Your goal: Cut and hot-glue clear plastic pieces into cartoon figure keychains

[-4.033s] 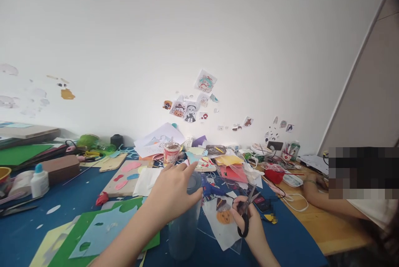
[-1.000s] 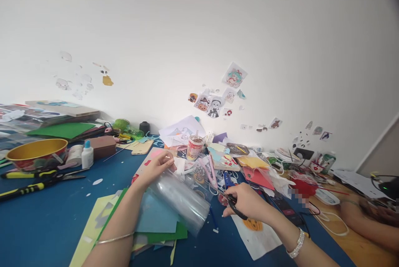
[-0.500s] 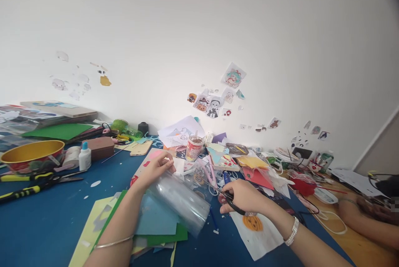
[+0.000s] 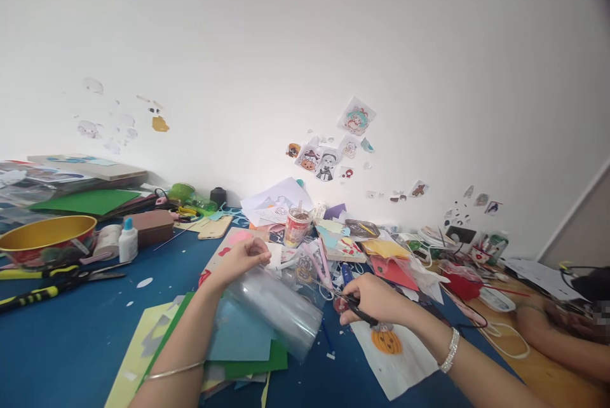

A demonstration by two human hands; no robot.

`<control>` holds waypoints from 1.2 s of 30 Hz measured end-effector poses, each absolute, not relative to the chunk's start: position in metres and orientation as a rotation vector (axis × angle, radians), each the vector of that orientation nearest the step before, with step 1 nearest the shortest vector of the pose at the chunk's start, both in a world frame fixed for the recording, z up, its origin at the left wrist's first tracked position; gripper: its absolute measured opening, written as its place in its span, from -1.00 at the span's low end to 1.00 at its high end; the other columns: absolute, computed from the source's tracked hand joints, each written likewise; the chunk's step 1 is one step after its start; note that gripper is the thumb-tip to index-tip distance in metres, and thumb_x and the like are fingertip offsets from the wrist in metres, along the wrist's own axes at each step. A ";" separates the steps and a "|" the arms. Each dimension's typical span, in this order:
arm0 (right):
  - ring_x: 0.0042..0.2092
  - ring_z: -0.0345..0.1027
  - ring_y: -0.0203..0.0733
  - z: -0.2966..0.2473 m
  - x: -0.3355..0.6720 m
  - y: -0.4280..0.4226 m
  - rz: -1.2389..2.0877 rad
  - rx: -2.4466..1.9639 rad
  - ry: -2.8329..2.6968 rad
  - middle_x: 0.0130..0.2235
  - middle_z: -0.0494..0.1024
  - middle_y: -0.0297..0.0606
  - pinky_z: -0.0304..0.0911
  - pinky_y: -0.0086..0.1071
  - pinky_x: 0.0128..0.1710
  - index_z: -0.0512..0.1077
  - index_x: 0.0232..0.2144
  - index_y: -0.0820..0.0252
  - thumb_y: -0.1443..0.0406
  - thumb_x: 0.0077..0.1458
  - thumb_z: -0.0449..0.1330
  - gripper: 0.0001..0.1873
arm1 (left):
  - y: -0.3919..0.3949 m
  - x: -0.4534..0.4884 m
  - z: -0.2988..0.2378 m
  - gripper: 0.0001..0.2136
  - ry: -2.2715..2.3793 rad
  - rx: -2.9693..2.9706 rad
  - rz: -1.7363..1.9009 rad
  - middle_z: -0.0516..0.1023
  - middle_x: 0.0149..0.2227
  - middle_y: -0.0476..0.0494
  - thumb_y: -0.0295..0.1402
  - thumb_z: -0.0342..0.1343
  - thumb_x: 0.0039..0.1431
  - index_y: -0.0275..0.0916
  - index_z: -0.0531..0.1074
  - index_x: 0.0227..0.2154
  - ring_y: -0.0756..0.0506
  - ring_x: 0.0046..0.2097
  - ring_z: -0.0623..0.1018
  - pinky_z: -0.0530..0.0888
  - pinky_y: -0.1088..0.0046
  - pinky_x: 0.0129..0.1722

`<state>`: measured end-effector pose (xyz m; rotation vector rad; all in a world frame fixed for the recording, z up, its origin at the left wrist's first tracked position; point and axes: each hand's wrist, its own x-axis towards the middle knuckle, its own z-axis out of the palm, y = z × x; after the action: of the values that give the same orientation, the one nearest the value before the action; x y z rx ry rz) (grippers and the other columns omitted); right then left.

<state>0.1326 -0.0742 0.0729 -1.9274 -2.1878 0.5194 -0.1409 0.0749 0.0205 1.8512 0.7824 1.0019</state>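
Note:
My left hand (image 4: 244,260) is closed at the far end of a clear plastic sheet (image 4: 281,312), which curls into a loose roll. Under the sheet lie blue paper (image 4: 241,335) and green card (image 4: 279,356). To the right, my right hand (image 4: 376,300) grips scissors (image 4: 358,309) by their black handle. Their blades point left toward the sheet's far edge, but I cannot tell whether they touch it. Just below that hand is a paper with a pumpkin drawing (image 4: 387,340).
Black-and-yellow pliers (image 4: 42,293), a glue bottle (image 4: 128,241) and a gold-lined bowl (image 4: 47,239) stand left. A paper cup (image 4: 297,227) sits amid scraps at the back. Another person's arm (image 4: 557,332) rests at right. Cutouts are stuck on the wall (image 4: 238,65).
My left hand has shifted slightly to the right at the sheet's far end. My right hand has turned a little with the scissors, and the sheet lies almost the same.

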 end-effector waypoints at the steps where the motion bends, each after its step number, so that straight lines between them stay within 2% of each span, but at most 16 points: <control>1: -0.58 0.05 -0.37 0.075 0.132 -0.074 0.514 -1.936 -2.195 -0.67 0.24 -0.47 -0.12 -0.46 -0.60 0.42 -0.64 0.17 0.00 -0.32 0.35 -0.63 | 0.078 -0.141 0.018 -0.73 0.756 1.856 1.015 0.51 -0.52 -0.04 -0.11 0.15 -0.06 -0.22 0.32 -0.53 -0.07 -0.41 0.50 0.40 0.41 -0.37; 10: -0.56 0.12 -0.32 0.080 0.124 -0.070 0.446 -1.955 -2.269 -0.63 0.29 -0.41 -0.08 -0.45 -0.60 0.48 -0.55 0.16 0.00 -0.28 0.32 -0.64 | 0.080 -0.139 0.014 -0.71 0.789 1.870 1.043 0.48 -0.56 -0.02 -0.09 0.17 -0.09 -0.23 0.31 -0.56 -0.07 -0.43 0.50 0.39 0.41 -0.41; 16: -0.56 0.09 -0.34 0.078 0.125 -0.069 0.462 -1.899 -2.230 -0.65 0.24 -0.43 -0.08 -0.45 -0.59 0.42 -0.65 0.19 0.01 -0.29 0.35 -0.63 | 0.081 -0.139 0.013 -0.70 0.806 1.872 1.055 0.50 -0.54 -0.05 -0.09 0.18 -0.10 -0.24 0.32 -0.55 -0.07 -0.43 0.48 0.38 0.42 -0.41; 23: -0.57 0.10 -0.34 0.087 0.122 -0.071 0.502 -1.950 -2.254 -0.65 0.26 -0.43 -0.07 -0.46 -0.60 0.43 -0.63 0.15 0.02 -0.23 0.31 -0.67 | 0.082 -0.139 0.012 -0.69 0.775 1.865 1.049 0.50 -0.53 -0.04 -0.07 0.17 -0.09 -0.22 0.31 -0.56 -0.09 -0.41 0.51 0.40 0.41 -0.40; 29: -0.58 0.11 -0.32 0.086 0.119 -0.063 0.497 -1.999 -2.275 -0.65 0.31 -0.41 -0.05 -0.44 -0.60 0.43 -0.62 0.12 -0.06 -0.27 0.29 -0.61 | 0.081 -0.139 0.013 -0.72 0.787 1.866 1.064 0.49 -0.56 -0.03 -0.12 0.18 -0.10 -0.23 0.32 -0.58 -0.06 -0.45 0.48 0.37 0.43 -0.43; 36: -0.61 0.05 -0.39 0.077 0.126 -0.062 0.520 -1.900 -2.263 -0.69 0.28 -0.45 -0.13 -0.45 -0.62 0.29 -0.73 0.17 -0.07 -0.24 0.26 -0.53 | 0.084 -0.139 0.010 -0.76 0.776 1.858 1.055 0.50 -0.54 -0.04 -0.17 0.17 -0.07 -0.24 0.33 -0.56 -0.06 -0.43 0.47 0.34 0.45 -0.42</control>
<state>0.1256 -0.0616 0.0770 -1.9000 -2.2631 0.5200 -0.1392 0.0838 0.0103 1.8585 0.7763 1.0555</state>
